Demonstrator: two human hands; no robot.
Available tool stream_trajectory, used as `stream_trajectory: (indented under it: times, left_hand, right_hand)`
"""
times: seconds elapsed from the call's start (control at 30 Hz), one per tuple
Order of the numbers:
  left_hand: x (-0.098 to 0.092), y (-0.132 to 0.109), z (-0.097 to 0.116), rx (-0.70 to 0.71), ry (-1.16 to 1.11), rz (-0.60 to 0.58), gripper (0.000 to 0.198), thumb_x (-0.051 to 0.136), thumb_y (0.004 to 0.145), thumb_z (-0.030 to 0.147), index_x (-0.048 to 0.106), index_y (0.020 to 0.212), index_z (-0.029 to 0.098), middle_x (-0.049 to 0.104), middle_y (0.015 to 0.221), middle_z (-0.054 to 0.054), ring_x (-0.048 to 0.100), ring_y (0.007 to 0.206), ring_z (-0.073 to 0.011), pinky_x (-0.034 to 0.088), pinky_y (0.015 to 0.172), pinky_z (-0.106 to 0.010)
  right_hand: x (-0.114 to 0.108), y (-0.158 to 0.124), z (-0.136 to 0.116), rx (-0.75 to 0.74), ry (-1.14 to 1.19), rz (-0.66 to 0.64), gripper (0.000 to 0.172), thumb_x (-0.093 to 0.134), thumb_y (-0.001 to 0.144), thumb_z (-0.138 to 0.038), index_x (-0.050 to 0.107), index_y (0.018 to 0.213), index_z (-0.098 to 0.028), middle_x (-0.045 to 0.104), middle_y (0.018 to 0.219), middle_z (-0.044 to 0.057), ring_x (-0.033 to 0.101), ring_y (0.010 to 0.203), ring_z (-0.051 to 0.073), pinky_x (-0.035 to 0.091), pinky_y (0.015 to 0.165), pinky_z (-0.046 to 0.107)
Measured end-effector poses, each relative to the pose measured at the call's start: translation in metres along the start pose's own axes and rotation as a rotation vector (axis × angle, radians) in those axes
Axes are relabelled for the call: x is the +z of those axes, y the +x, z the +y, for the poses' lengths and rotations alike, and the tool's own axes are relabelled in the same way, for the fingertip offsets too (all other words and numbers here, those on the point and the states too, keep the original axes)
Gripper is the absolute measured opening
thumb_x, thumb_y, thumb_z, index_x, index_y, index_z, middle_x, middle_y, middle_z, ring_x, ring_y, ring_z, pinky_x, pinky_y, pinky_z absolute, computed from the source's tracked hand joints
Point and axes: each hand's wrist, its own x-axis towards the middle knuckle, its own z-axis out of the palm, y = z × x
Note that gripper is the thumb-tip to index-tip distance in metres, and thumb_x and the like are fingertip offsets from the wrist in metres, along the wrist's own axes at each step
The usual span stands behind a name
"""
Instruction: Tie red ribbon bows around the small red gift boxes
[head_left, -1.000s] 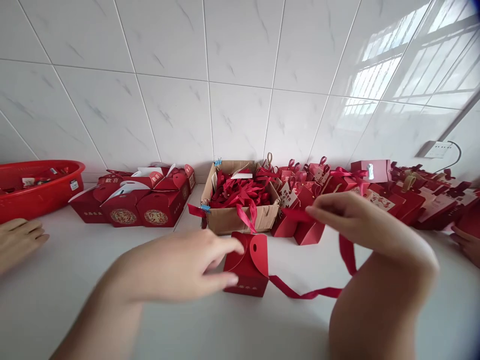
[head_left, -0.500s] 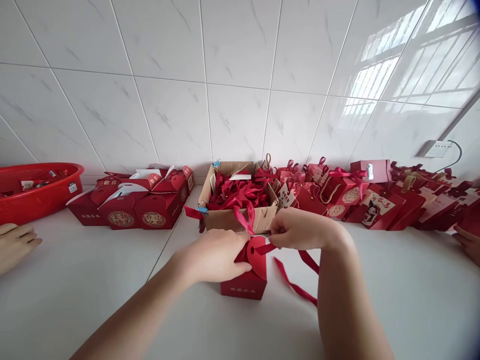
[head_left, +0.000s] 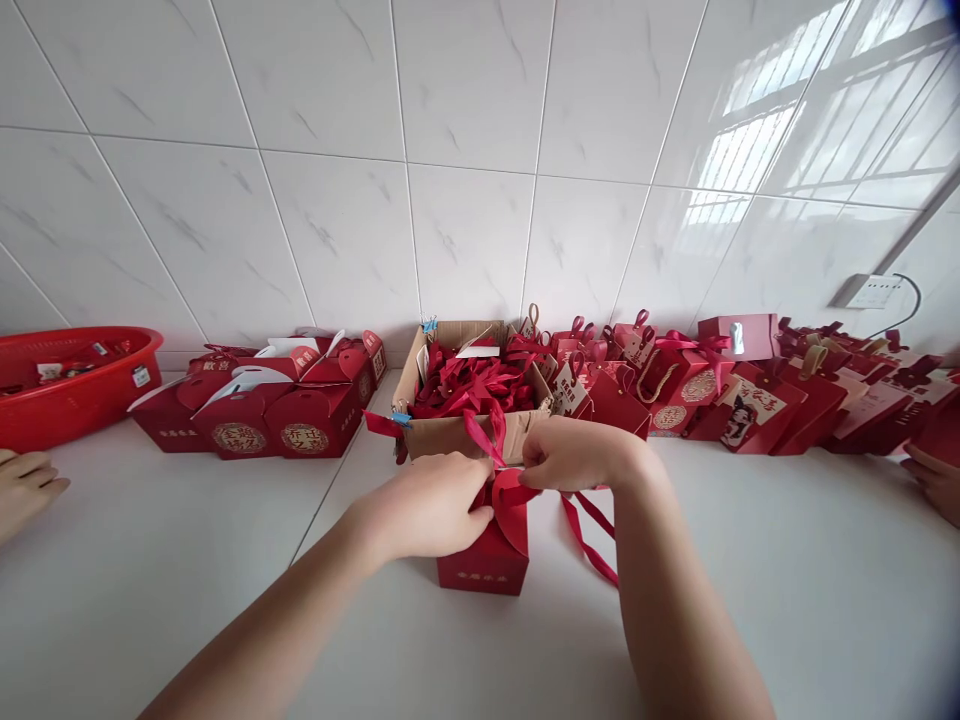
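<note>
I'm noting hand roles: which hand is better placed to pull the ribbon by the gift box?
Probably the right hand: it pinches the red ribbon beside the red gift box, whose top the left hand holds.

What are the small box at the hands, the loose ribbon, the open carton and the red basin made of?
Small box: likely paperboard, near-matte; crisp folds, thin curved flaps.
Loose ribbon: probably fabric, perhaps satin; limp and twisting, faint sheen.
Open carton: looks like plain brown cardboard, dull; creased, scuffed walls.
Red basin: likely moulded plastic, semi-gloss; smooth curved rim, soft highlights.
</note>
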Motion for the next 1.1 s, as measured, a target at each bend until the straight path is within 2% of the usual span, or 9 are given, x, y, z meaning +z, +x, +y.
stream_trajectory:
  times: [0.1,0.27,0.37,0.47,0.63,0.73,0.9,1.0,1.1]
  left_hand:
    - [0.001,0.003,0.001,0.004,-0.078,0.003,0.015,0.042,0.081,0.032,0.053,0.076,0.022,0.047,0.054,0.001,0.041,0.046,-0.0153,0.025,0.043,-0.028]
    - [0.001,0.01,0.001,0.038,-0.233,0.037,0.018,0.043,0.08,0.027,0.039,0.063,0.021,0.034,0.052,0.004,0.027,0.045,-0.0115,0.019,0.043,-0.027]
    - [-0.001,0.011,0.0,0.066,-0.315,0.065,0.018,0.043,0.082,0.029,0.045,0.067,0.02,0.04,0.055,0.003,0.031,0.048,-0.0114,0.022,0.045,-0.026]
    - [-0.003,0.007,-0.002,0.065,-0.362,0.11,0.022,0.042,0.085,0.035,0.054,0.075,0.02,0.047,0.059,0.003,0.035,0.05,-0.0113,0.025,0.048,-0.026]
    - [-0.012,-0.002,-0.001,0.048,-0.371,0.191,0.027,0.04,0.088,0.041,0.057,0.081,0.021,0.052,0.06,0.004,0.035,0.049,-0.0104,0.028,0.051,-0.024]
    - [-0.017,-0.008,0.001,0.066,-0.415,0.228,0.028,0.039,0.09,0.04,0.058,0.083,0.021,0.054,0.062,0.003,0.038,0.052,-0.0102,0.03,0.051,-0.023]
    - [-0.022,-0.014,-0.001,0.051,-0.453,0.27,0.029,0.038,0.09,0.043,0.057,0.088,0.022,0.055,0.065,0.002,0.05,0.059,-0.0126,0.034,0.052,-0.023]
    - [-0.022,-0.016,-0.005,-0.016,-0.323,0.205,0.031,0.039,0.088,0.05,0.055,0.09,0.023,0.06,0.07,0.001,0.052,0.057,-0.0134,0.033,0.049,-0.024]
    - [-0.019,-0.015,-0.008,-0.093,-0.114,0.029,0.033,0.046,0.08,0.054,0.053,0.087,0.022,0.062,0.073,-0.001,0.054,0.056,-0.016,0.031,0.045,-0.025]
  right_hand:
    - [-0.001,0.001,0.002,0.002,0.011,-0.019,0.021,0.051,0.067,-0.017,0.036,0.052,-0.018,0.039,0.05,-0.004,0.027,0.04,0.005,0.015,0.039,0.023]
    - [-0.003,0.0,0.003,-0.008,-0.004,-0.019,0.02,0.053,0.071,-0.021,0.044,0.053,-0.017,0.045,0.051,-0.003,0.029,0.038,0.005,0.018,0.037,0.023]
    - [-0.005,-0.005,0.001,-0.011,-0.004,0.037,0.016,0.054,0.074,-0.025,0.052,0.06,-0.018,0.048,0.054,-0.003,0.031,0.038,0.005,0.023,0.037,0.022]
    - [-0.008,-0.01,0.0,-0.071,0.028,0.124,0.01,0.053,0.078,-0.025,0.061,0.076,-0.019,0.057,0.066,0.0,0.04,0.043,0.006,0.031,0.042,0.021]
    - [-0.011,-0.013,0.004,-0.238,0.083,0.153,0.024,0.051,0.083,-0.028,0.065,0.102,-0.023,0.064,0.1,0.003,0.054,0.068,0.01,0.04,0.055,0.021]
    - [-0.009,-0.01,0.005,-0.349,0.085,0.147,0.026,0.053,0.084,-0.03,0.065,0.105,-0.022,0.063,0.095,0.003,0.053,0.072,0.012,0.04,0.06,0.022]
    - [-0.009,-0.007,0.001,-0.498,0.126,0.107,0.015,0.052,0.085,-0.025,0.064,0.088,-0.016,0.056,0.072,-0.001,0.046,0.061,0.009,0.037,0.058,0.022]
    - [-0.011,-0.011,0.002,-0.526,0.2,0.135,0.015,0.051,0.087,-0.024,0.063,0.086,-0.014,0.052,0.068,-0.003,0.045,0.06,0.009,0.037,0.056,0.021]
    - [-0.013,-0.019,0.005,-0.561,0.321,0.234,0.017,0.052,0.088,-0.027,0.062,0.085,-0.014,0.053,0.071,-0.001,0.046,0.062,0.009,0.038,0.056,0.021]
